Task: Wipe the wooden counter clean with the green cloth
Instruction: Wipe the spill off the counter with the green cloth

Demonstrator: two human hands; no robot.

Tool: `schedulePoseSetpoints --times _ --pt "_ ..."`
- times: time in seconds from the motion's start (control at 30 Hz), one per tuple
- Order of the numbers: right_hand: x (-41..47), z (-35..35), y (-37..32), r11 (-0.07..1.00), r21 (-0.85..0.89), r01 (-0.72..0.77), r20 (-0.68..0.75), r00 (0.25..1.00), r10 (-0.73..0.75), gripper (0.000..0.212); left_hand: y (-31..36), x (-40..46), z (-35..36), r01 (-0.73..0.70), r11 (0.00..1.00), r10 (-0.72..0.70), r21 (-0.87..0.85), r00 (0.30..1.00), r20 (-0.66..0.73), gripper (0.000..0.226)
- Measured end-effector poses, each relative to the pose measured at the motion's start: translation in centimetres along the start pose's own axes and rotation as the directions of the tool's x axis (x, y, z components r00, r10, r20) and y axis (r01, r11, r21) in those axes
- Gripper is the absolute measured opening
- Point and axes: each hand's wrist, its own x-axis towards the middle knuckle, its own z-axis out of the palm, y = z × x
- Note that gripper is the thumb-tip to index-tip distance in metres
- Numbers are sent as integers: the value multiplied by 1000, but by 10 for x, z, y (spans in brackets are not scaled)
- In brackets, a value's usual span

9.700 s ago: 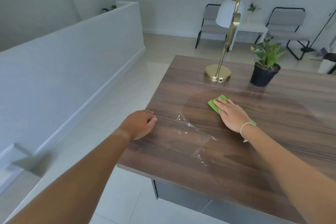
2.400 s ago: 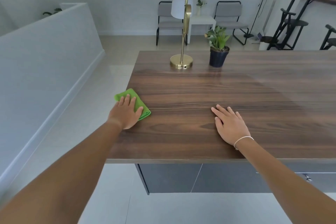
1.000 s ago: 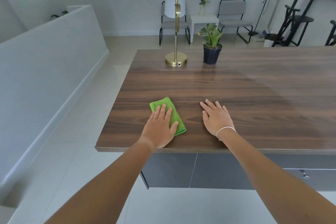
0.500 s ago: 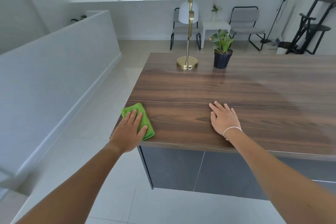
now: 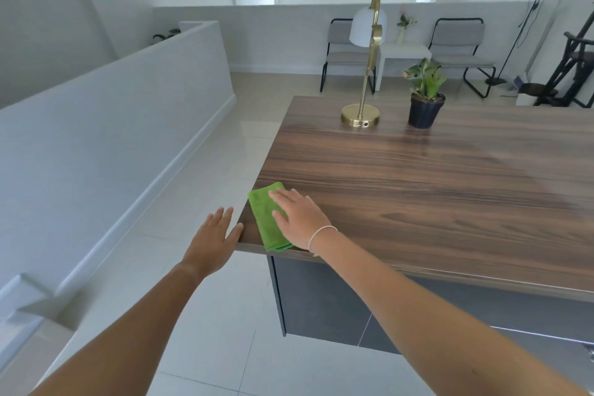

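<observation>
The folded green cloth (image 5: 266, 219) lies flat at the near left corner of the wooden counter (image 5: 434, 190). My right hand (image 5: 300, 219) rests palm-down on the cloth's right side, fingers spread and pressing it to the wood. My left hand (image 5: 215, 239) is off the cloth, open with fingers apart, hovering just beyond the counter's left edge with its thumb near the corner. The counter surface looks dry, with no visible spill.
A brass lamp (image 5: 360, 116) and a potted plant (image 5: 424, 106) stand at the counter's far side. A white half-wall (image 5: 112, 125) runs along the left across a tiled floor. Two chairs (image 5: 344, 55) and a small white table (image 5: 401, 55) sit by the back wall.
The cloth has passed from my left hand to my right. My left hand has lifted off and moved past the counter's left edge. My right hand moved left onto the cloth.
</observation>
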Motion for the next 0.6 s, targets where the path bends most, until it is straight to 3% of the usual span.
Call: schedulePoseSetpoints --times 0.13,0.37,0.6 --pt "8 16 -2 991 -125 -44 85 995 54 49 -4 1 -3 -22 1000 22 -1 999 28 57" --pt "-9 11 25 963 -224 -147 -1 989 151 48 20 18 -6 -167 968 158 187 985 61 56" --pt "-61 -31 102 881 -265 -392 -89 920 383 48 66 29 20 -245 900 221 360 969 108 55"
